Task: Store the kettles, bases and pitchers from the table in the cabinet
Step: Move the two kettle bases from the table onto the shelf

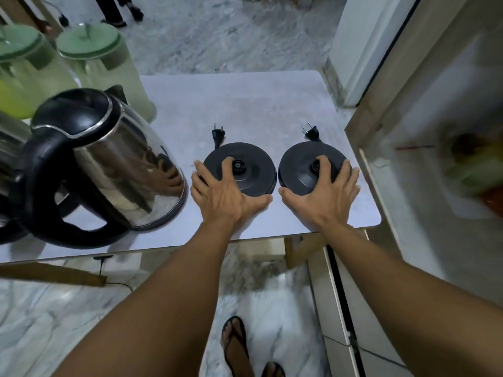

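Two round black kettle bases lie side by side near the front right of the pale table. My left hand rests over the near edge of the left base, fingers spread around it. My right hand grips the right base the same way. Each base has a short cord with a plug pointing away from me: the left plug and the right plug. A steel kettle with a black lid and handle stands at the left. Two clear pitchers with green lids stand behind it.
An open cabinet stands at the right, its door edge beside the table corner, with blurred items on a shelf. Part of a second steel kettle shows at the far left. Another person's legs stand on the marble floor beyond.
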